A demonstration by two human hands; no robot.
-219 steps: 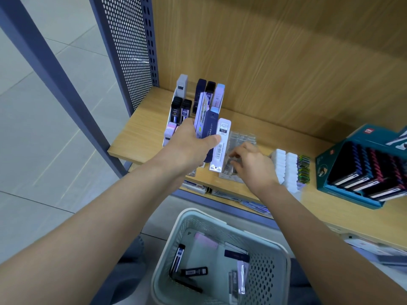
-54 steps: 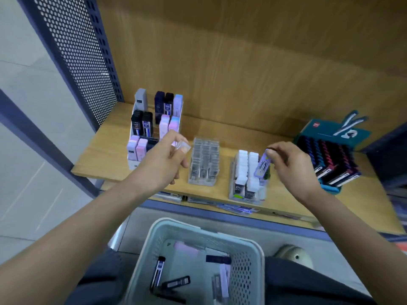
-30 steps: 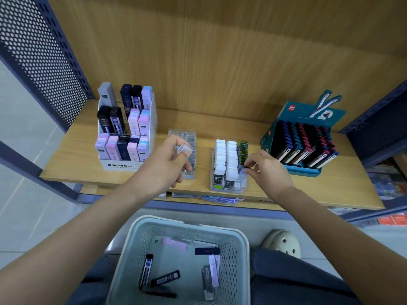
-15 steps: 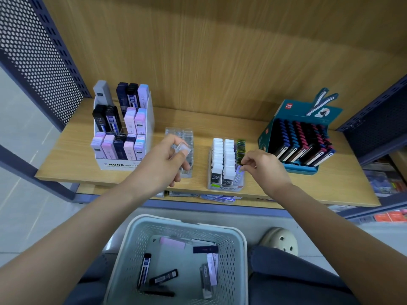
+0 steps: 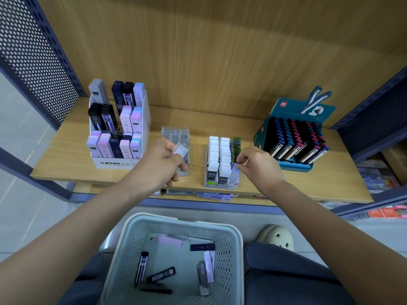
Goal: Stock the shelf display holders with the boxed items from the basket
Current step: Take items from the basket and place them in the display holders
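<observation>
— Left hand (image 5: 161, 166) pinches a small clear box (image 5: 181, 149) between thumb and fingers, held over the clear holder (image 5: 175, 134). Right hand (image 5: 258, 166) pinches a pale lilac lead case (image 5: 235, 173) at the front right slot of the white-capped lead holder (image 5: 220, 186).
— We read that as the seating step. Is the case in?
— It's at the slot mouth. We can't tell how deep.
— Risks?
— Case looks tilted. Pushed down like that, we'd expect it to bind on the white case (image 5: 223, 172) beside it. That holder also sits at the front edge of the shelf (image 5: 66, 157), so a shove toward us could slide it off, toward the basket (image 5: 180, 219).
— And the left?
— Fingertip grip only. Our attention is on the right side, so that box could slip and drop.
— Stock remaining?
— Several cases (image 5: 160, 275) lie loose in the basket. We judge the job partway done.
</observation>
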